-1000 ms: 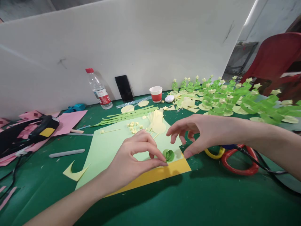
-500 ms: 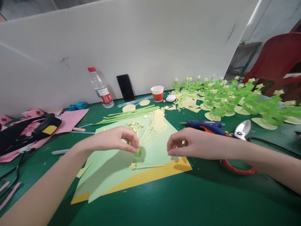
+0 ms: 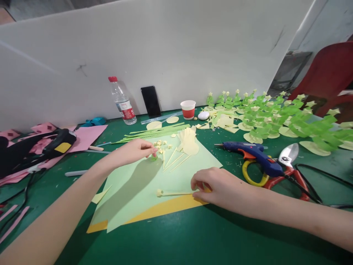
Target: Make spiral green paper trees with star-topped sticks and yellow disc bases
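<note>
My left hand (image 3: 135, 150) reaches out over the light green paper sheet (image 3: 154, 180) and pinches a small rolled green paper coil (image 3: 154, 157) near a cluster of tiny yellow stars (image 3: 160, 144). My right hand (image 3: 217, 186) lies low at the sheet's right front, fingers closed on the end of a thin yellow paper stick with a star tip (image 3: 172, 193). Loose yellow sticks (image 3: 175, 159) and yellow paper cones (image 3: 189, 141) lie between the hands. A yellow sheet (image 3: 165, 208) shows under the green one.
A blue glue gun (image 3: 255, 152) and red-and-yellow handled scissors (image 3: 278, 171) lie to the right. Several green paper trees (image 3: 275, 117) stand at the back right. A water bottle (image 3: 122, 101), phone (image 3: 150, 101), red cup (image 3: 188, 109), green strips (image 3: 154, 132) and black tool (image 3: 41, 145) sit behind and left.
My left hand carried the green coil away from me toward the yellow stars. My right hand dropped down onto the stick at the sheet's front right.
</note>
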`<control>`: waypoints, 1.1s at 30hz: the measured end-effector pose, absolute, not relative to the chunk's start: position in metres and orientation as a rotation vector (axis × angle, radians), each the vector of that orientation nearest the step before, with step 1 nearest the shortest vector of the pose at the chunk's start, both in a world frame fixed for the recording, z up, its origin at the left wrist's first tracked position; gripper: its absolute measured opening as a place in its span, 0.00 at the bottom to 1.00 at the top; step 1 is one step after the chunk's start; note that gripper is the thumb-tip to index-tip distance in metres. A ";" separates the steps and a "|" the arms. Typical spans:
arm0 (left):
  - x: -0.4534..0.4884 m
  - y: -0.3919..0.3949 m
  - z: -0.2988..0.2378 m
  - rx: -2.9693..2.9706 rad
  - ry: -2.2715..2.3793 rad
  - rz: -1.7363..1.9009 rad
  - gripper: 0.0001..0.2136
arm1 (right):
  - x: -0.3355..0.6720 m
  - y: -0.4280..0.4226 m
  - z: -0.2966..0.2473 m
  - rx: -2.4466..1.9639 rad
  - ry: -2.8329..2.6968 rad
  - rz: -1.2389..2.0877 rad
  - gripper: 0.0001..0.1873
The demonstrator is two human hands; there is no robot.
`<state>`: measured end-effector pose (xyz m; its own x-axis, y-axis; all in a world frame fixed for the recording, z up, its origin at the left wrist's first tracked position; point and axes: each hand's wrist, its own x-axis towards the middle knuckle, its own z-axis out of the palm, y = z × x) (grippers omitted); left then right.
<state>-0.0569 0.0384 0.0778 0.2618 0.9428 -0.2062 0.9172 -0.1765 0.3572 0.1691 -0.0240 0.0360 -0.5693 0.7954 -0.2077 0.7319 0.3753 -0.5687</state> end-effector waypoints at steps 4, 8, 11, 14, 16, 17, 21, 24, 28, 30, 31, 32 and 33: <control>-0.060 0.041 0.069 2.110 1.811 0.202 0.15 | 0.165 -0.026 0.026 -1.353 -2.536 0.861 0.07; -0.061 0.044 0.056 2.048 1.829 0.230 0.14 | 0.164 -0.027 0.025 -1.326 -2.522 0.823 0.07; -0.059 0.046 0.053 2.008 1.778 0.299 0.10 | 0.167 -0.025 0.030 -1.322 -2.460 0.844 0.06; -0.053 0.043 0.060 1.949 1.654 0.419 0.10 | 0.172 -0.019 0.038 -1.325 -2.350 0.854 0.08; -0.045 0.036 0.066 1.898 1.537 0.516 0.14 | 0.175 -0.016 0.043 -1.316 -2.268 0.853 0.10; -0.040 0.031 0.068 1.878 1.486 0.575 0.15 | 0.177 -0.015 0.045 -1.298 -2.217 0.868 0.11; -0.017 0.007 0.069 1.750 1.254 0.753 0.13 | 0.178 -0.016 0.052 -1.195 -1.982 0.981 0.12; -0.003 -0.008 0.070 1.604 1.132 0.806 0.09 | 0.177 -0.020 0.056 -1.141 -1.908 0.998 0.10; 0.003 -0.016 0.070 1.507 1.066 0.848 0.09 | 0.176 -0.023 0.061 -1.098 -1.899 0.985 0.09; 0.003 -0.016 0.069 1.483 1.046 0.836 0.10 | 0.177 -0.024 0.063 -1.094 -1.906 0.987 0.09; 0.002 -0.016 0.068 1.481 1.032 0.831 0.09 | 0.177 -0.024 0.064 -1.089 -1.909 0.987 0.10; 0.002 -0.016 0.067 1.481 1.013 0.830 0.09 | 0.177 -0.024 0.064 -1.083 -1.914 0.983 0.10; 0.002 -0.016 0.067 1.481 0.993 0.837 0.09 | 0.178 -0.025 0.065 -1.078 -1.922 0.976 0.10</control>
<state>0.0023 -0.0160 0.0666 0.3960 0.9180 -0.0211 0.1347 -0.0354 0.9903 0.1776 -0.0246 0.0650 -0.3950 0.8927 0.2170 0.3514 0.3650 -0.8621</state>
